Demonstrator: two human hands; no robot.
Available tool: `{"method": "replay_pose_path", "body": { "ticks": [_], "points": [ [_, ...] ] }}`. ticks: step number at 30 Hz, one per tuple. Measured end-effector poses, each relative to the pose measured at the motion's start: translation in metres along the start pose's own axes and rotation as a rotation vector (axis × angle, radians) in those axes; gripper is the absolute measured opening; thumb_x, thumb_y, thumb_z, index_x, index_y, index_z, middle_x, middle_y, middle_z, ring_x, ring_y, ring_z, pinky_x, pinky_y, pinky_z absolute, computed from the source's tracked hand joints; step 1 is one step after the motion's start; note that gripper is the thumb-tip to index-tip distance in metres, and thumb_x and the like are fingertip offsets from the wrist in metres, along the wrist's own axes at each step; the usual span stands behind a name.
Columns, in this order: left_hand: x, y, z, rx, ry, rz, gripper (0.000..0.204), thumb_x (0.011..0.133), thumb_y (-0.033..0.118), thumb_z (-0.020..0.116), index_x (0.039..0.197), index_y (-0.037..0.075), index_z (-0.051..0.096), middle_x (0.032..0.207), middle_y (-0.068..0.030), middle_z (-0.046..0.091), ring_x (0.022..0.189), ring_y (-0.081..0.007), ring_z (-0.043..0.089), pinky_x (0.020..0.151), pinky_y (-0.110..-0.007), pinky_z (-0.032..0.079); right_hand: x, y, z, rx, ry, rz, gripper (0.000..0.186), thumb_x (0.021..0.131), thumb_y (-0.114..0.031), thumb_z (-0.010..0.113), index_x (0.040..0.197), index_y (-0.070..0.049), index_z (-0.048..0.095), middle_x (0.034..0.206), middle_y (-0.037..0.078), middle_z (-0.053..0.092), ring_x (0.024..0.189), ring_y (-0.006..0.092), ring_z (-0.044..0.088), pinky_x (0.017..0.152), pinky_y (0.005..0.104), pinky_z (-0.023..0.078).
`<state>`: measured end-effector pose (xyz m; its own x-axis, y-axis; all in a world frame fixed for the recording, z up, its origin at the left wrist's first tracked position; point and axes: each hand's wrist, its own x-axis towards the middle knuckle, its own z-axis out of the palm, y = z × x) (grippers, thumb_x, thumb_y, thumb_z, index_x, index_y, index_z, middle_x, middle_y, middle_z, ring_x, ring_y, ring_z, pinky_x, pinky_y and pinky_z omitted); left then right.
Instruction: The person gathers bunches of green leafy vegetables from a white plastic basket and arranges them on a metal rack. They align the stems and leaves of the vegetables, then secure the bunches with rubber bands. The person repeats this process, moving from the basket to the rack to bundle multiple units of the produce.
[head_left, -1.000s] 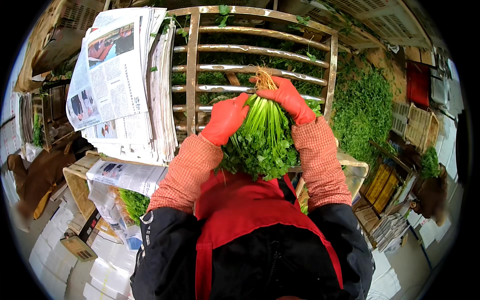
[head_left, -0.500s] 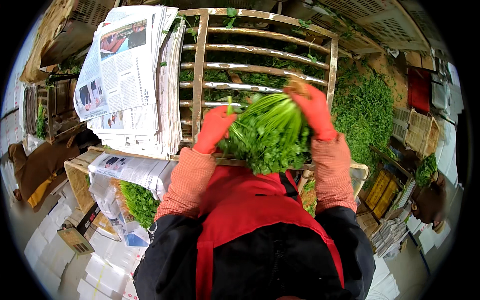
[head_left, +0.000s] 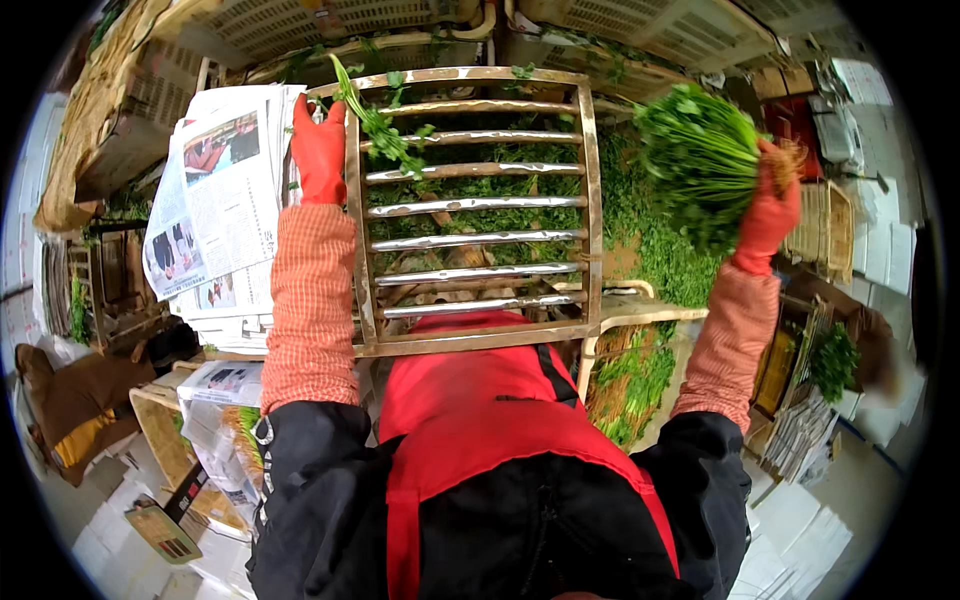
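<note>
My left hand (head_left: 318, 150), in a red glove, is at the inner edge of the newspaper stack (head_left: 210, 160), its fingers apart. A few loose leafy stems (head_left: 385, 130) show just to its right, above the rack's upper left part, seemingly free of the fingers. My right hand (head_left: 767, 220), also gloved red, grips a big bunch of leafy greens (head_left: 690, 160) by its brown root end, held out to the right of the slatted metal rack (head_left: 590, 230). Greens lie below the slats.
Scattered greens (head_left: 670, 270) lie right of the rack, and more stems with roots (head_left: 625, 390) below it. Plastic crates (head_left: 640, 30) line the far side. Wrapped newspaper and greens (head_left: 225, 450) sit in a container at lower left. A stack of papers (head_left: 800, 430) is at lower right.
My hands have moved apart and away from me: the right carries the bunch to the right, the left moves up to the papers, with loose stems now separate from the bunch.
</note>
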<state>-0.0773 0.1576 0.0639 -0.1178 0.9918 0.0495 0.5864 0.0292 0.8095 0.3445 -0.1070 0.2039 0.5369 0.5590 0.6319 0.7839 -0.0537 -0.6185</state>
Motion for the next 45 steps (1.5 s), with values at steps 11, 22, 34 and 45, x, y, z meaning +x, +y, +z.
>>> {"method": "replay_pose_path", "body": {
  "ticks": [11, 22, 34, 45],
  "points": [
    [-0.139, -0.024, 0.021, -0.151, -0.666, -0.15, 0.026, 0.085, 0.017, 0.061, 0.105, 0.001, 0.064, 0.089, -0.0112, 0.069, 0.079, -0.0175, 0.065, 0.071, -0.028, 0.05, -0.222, -0.068, 0.061, 0.043, -0.864, -0.481, 0.024, 0.073, -0.013, 0.057, 0.097, -0.008, 0.061, 0.103, 0.007, 0.061, 0.082, 0.0233, 0.057, 0.069, 0.0351, 0.044],
    [-0.13, 0.034, 0.088, 0.518, -0.734, 0.48, 0.033, 0.083, 0.023, 0.059, 0.111, 0.006, 0.059, 0.092, -0.0143, 0.068, 0.085, -0.0342, 0.065, 0.073, -0.04, 0.052, -0.223, -0.07, 0.06, 0.011, -0.83, -0.497, 0.022, 0.073, -0.013, 0.057, 0.094, -0.01, 0.061, 0.1, 0.004, 0.062, 0.079, 0.0205, 0.056, 0.065, 0.0334, 0.042],
    [-0.028, 0.084, 0.122, 0.269, -0.469, 0.319, 0.038, 0.086, 0.038, 0.056, 0.109, 0.008, 0.065, 0.104, -0.0177, 0.066, 0.097, -0.0337, 0.063, 0.084, -0.042, 0.049, -0.232, -0.069, 0.053, -0.036, -0.855, -0.432, 0.023, 0.075, -0.015, 0.054, 0.097, -0.013, 0.06, 0.101, 0.002, 0.061, 0.077, 0.0179, 0.055, 0.065, 0.0325, 0.042],
    [-0.016, 0.093, 0.238, 0.051, -0.441, 0.355, 0.024, 0.08, 0.026, 0.059, 0.089, 0.008, 0.072, 0.085, -0.0145, 0.07, 0.082, -0.0317, 0.067, 0.075, -0.04, 0.052, -0.241, -0.064, 0.058, 0.008, -0.856, -0.486, 0.022, 0.075, -0.015, 0.055, 0.096, -0.012, 0.06, 0.102, 0.003, 0.06, 0.079, 0.0171, 0.055, 0.066, 0.0315, 0.043]
  ]
}}
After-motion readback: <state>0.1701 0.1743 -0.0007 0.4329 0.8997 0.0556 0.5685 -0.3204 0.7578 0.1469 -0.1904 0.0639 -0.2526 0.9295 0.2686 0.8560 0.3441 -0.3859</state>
